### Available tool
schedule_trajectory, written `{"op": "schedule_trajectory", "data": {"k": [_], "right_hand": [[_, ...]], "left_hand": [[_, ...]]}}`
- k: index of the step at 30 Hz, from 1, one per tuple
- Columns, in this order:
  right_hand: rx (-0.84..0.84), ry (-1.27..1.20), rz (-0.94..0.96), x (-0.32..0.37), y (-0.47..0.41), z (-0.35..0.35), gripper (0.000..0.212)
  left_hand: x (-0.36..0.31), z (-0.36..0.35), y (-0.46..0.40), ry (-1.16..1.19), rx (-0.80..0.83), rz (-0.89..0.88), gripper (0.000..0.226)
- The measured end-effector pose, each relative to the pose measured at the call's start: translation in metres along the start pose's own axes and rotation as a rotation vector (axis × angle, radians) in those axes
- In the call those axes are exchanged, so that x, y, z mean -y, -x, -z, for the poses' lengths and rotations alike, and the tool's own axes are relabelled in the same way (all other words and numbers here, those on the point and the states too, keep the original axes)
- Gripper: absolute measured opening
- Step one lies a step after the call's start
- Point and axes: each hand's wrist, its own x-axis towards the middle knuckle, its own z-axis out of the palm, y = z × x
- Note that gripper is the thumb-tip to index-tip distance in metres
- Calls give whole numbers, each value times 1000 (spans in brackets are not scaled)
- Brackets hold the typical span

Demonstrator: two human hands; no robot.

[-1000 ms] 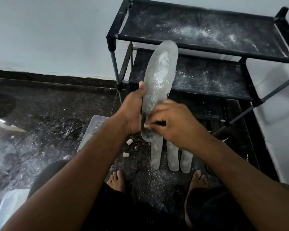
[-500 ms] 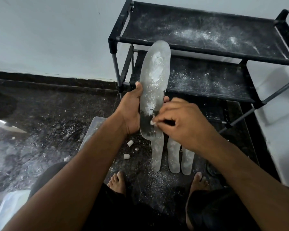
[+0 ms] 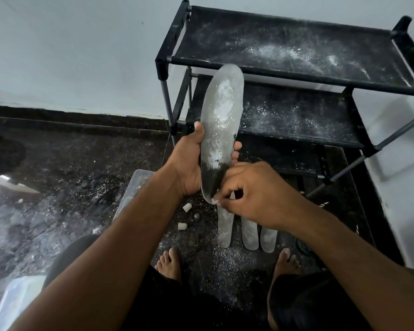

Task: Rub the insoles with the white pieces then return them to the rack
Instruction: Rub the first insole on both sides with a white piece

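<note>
The right hand (image 3: pixel 256 194) pinches a small white piece (image 3: pixel 215 201) between thumb and curled fingers, pressing it against the heel end of the insole (image 3: pixel 221 130). The left hand (image 3: pixel 189 163) grips that insole from behind around its lower half, thumb up its 9 o'clock edge and fingertips showing past its 3 o'clock edge. The insole stands nearly upright in front of the rack (image 3: pixel 296 65), toe toward 12 o'clock, most of it grey-white with powder and a dark unrubbed patch left near the heel.

Against the frame half a second ago, the right hand's grip has slid down from the middle of the dark patch to the heel tip at 6 o'clock, and the insole leans a little more toward 1 o'clock.

Outward from there, three more pale insoles (image 3: pixel 249 232) lie side by side on the floor (image 3: pixel 58 163) at 6 o'clock of the hands, toes hidden under the right hand. Two loose white pieces (image 3: pixel 187 207) lie on the floor at 7 o'clock of the held insole. A clear plastic container (image 3: pixel 135 185) lies behind the left forearm; its contents cannot be made out. The rack's two fabric shelves carry only scattered white powder. Bare feet (image 3: pixel 169 263) rest on the powder-strewn floor.
</note>
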Motion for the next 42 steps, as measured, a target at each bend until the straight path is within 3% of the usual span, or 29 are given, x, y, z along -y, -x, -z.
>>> {"op": "schedule_trajectory", "data": {"k": [3,5,8,10,13,19,23,28,32,37,42], "right_hand": [[-154,64,-13,-4,1,6,11],[-130,178,-31,-5,-1,7,12],[-11,-31,-3,1,1,0,7],[-92,-194,6,4,1,0,8],[-262,-149,16,1,-4,0,12],[-3,-45,64,2,-2,-3,7],[-181,59,54,0,-5,1,10],[22,-33,86,3,-3,1,6],[-157,-101,65,4,-4,5,8],[114,61,28,5,-3,0,4],[-119,-8,62,7,-4,7,6]], "left_hand": [[-1,1,-1,16,-1,-18,72],[-3,1,0,15,11,-16,73],[-2,2,0,8,-4,-13,74],[-2,0,0,18,-8,-28,71],[-1,-4,2,25,-8,-31,68],[-3,-4,5,9,-10,-27,71],[0,-8,5,11,-29,-14,67],[0,-4,4,6,-8,-4,70],[0,-7,4,-5,-18,-29,65],[0,-3,2,-23,1,-5,73],[0,-5,2,6,4,-24,66]]}}
